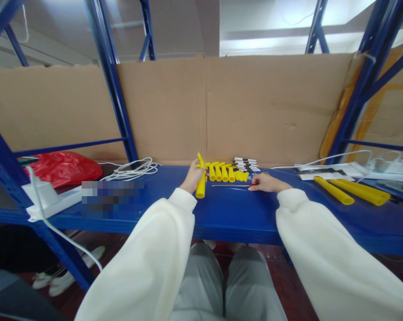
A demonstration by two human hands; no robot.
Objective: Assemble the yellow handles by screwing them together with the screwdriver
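Note:
My left hand [189,177] is closed around a yellow plastic piece [200,183] with a round tube-like lower end, a short crosspiece and a narrow tip pointing up. On the blue shelf, my right hand [265,183] has its fingers closed on the red handle of a screwdriver [233,186], whose thin shaft points left along the surface. Just behind lies a row of several similar yellow pieces [224,173]. Beside them are small yellow wedge-shaped parts [242,176] and a stack of white-and-dark strips [246,164].
Long yellow tubes [335,191] lie at the right near a white power strip [391,167]. To the left are a red plastic bag [66,169], coiled white cable [134,168] and another power strip [59,203]. A cardboard panel [254,102] stands behind, between blue uprights.

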